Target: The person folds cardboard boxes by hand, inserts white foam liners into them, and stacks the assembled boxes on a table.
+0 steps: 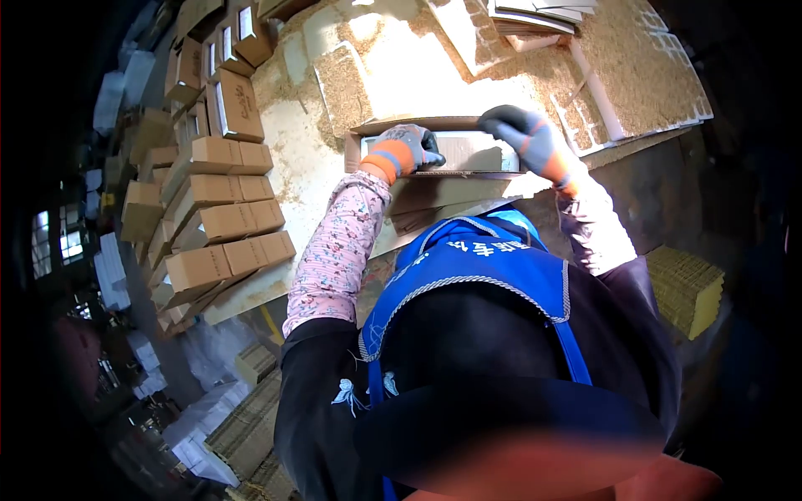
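Both gloved hands are gripping the open carton, left hand inside, right hand on far corner; keeping walls square is helping folding.

The workbench is a pale chipboard tabletop. An open flat cardboard box sits on it, stacked small closed brown cartons left of that box, folded flat cardboard sheets beyond it.
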Tool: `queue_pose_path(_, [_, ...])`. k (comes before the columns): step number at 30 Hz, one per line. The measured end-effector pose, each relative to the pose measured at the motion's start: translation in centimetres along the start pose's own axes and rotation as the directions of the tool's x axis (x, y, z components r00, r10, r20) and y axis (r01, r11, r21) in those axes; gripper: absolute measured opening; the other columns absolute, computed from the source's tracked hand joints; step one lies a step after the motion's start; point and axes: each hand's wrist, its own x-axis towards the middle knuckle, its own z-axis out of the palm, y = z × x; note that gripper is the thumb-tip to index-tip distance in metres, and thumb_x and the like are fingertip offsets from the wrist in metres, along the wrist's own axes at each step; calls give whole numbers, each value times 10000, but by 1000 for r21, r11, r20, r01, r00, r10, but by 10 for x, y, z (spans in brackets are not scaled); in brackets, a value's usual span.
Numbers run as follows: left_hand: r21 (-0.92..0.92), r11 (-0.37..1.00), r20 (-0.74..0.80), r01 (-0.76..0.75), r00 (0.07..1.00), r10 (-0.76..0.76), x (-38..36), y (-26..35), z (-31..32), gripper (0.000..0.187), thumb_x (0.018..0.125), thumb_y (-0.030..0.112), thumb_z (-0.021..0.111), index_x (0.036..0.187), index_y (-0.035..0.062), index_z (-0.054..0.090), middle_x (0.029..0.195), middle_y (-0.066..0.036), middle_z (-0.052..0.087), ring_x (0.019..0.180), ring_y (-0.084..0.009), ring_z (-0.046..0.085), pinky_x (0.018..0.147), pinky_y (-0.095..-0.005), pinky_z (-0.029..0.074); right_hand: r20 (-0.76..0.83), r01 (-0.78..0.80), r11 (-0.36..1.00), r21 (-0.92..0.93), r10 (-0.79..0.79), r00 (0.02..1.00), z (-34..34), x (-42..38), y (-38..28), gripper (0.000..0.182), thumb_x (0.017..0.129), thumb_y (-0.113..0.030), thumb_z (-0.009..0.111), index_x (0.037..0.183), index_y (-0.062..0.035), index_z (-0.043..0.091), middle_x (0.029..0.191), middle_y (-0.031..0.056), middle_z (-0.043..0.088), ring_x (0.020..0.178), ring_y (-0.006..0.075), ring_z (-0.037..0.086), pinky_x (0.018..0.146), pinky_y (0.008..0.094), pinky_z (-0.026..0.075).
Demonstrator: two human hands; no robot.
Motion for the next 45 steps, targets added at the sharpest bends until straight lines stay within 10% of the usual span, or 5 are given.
queue_pose_path(15, [-17,952,-447,-306,854,266,-34,-9,2,345,793,399,638,948,92,670,915,-154,661,839,-313,625,771,-349,487,-10,-358,886,294,378,926,10,-7,131,391,791,-152,711,1092,45,555,967,75,640,897,134,605,816,263,486])
queue_pose_path(20, [-625,582,-773,-521,517,-368,-37,-153,-2,307,812,194,690,1046,7,624,931,-81,663,819,-146,610,762,-281,488,101,-494,695,522,524,845,10,-12,137,465,835,-134,662,1221,44,472,1163,93,560,1077,176,541,978,297,411])
queue_pose_path(30, [-633,636,-693,442,44,-720,96,-339,63,713,901,530,389,1396,25,301,1413,-179,365,1319,-323,311,1108,-439,158,-79,-466,761,450,554,829,16,-22,95,518,826,-64,556,1315,-30,387,866,-4,537,678,73,439,691,214,403])
queue_pose_path(38, [-907,359,-172,-220,972,162,198,-245,6,416,855,319,636,1167,46,611,1159,-99,621,1088,-200,566,955,-333,432,-138,-503,724,472,624,769,10,-34,101,592,852,-85,536,1392,-4,308,778,-76,397,663,21,346,604,167,326])
queue_pose_path(45, [-635,645,-759,425,-190,-622,156,-474,-33,764,820,537,543,1357,27,357,1349,-183,417,1271,-326,359,1064,-435,242,-59,-499,735,459,586,808,22,-16,74,626,800,-92,505,1386,-16,298,1073,10,496,768,63,440,708,200,404])
